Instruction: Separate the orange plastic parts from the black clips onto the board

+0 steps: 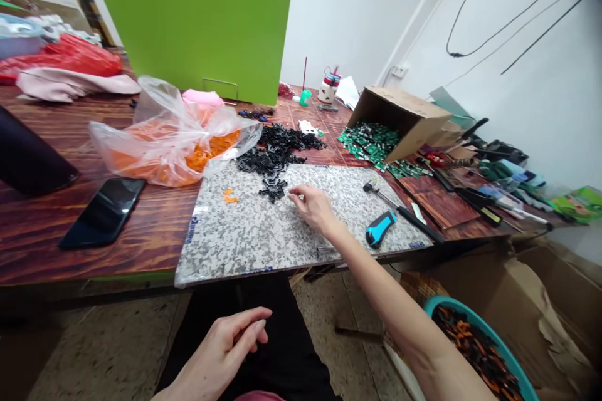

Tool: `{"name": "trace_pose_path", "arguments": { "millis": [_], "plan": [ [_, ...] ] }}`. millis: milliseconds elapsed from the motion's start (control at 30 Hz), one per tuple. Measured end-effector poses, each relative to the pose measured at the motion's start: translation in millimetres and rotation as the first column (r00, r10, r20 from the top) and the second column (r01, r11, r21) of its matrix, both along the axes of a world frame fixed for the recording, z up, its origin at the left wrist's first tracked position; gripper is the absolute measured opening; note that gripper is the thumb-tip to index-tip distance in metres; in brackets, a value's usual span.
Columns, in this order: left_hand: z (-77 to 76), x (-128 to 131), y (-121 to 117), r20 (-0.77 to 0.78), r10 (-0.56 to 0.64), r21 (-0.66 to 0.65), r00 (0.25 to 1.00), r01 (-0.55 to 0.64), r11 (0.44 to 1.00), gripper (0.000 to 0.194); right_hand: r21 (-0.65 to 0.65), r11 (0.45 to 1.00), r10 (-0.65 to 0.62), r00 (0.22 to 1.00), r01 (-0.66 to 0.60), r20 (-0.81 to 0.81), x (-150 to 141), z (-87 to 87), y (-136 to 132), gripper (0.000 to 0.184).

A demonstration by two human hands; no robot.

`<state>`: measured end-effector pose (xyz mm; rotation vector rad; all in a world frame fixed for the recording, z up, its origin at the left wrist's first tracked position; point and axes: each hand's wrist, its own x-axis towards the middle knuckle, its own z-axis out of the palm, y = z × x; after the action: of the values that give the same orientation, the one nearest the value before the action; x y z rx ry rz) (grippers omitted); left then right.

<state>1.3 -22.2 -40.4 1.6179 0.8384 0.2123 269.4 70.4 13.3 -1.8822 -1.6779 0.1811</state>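
Note:
My right hand (pixel 313 208) is over the speckled granite-look board (pixel 235 244), just right of the near end of a pile of small black plastic parts (pixel 277 144). Its thumb and index finger are a little apart, and I see nothing between them. Above my lap, in front of the board's edge, is my left hand (pixel 230 344). Its fingers are curled with the thumb against the index finger; whatever may be inside is hidden. A small orange plastic part (pixel 230 196) lies on the board, left of the black pile.
On the board's right lie a blue-and-black handle (pixel 380 229) and a small black-handled hammer (pixel 399 210). A clear bag of orange parts (pixel 174 138) and a phone (pixel 104 213) sit left. A tipped carton (pixel 399 119) spills green pieces. A teal basin (pixel 480 344) stands lower right.

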Motion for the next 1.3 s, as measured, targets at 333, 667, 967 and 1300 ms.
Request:
{"name": "trace_pose_path", "arguments": {
  "millis": [333, 667, 967, 1300],
  "plan": [
    [12.1, -13, 16, 0.066, 0.117, -0.045, 0.991, -0.114, 0.992, 0.039, -0.145, 0.982, -0.143, 0.973, 0.117, -0.183, -9, -15.9, 45, 0.012],
    [47.1, 11, 52, 0.272, 0.28, -0.147, 0.921, -0.247, 0.958, 0.045, -0.108, 0.994, -0.043, 0.768, -0.035, -0.639, -27, 12.9, -4, 0.037],
    [39.4, 32, 60, 0.369, 0.511, -0.263, 0.777, -0.44, 0.859, 0.032, -0.069, 0.977, 0.089, 0.674, -0.204, -0.733, -71, 12.7, -61, 0.031],
    [33.9, 13, 58, 0.287, 0.531, -0.192, 0.798, -0.495, 0.847, 0.034, -0.15, 0.983, -0.096, 0.992, 0.108, 0.084, 47, -1.0, -38, 0.008]
  ]
}}
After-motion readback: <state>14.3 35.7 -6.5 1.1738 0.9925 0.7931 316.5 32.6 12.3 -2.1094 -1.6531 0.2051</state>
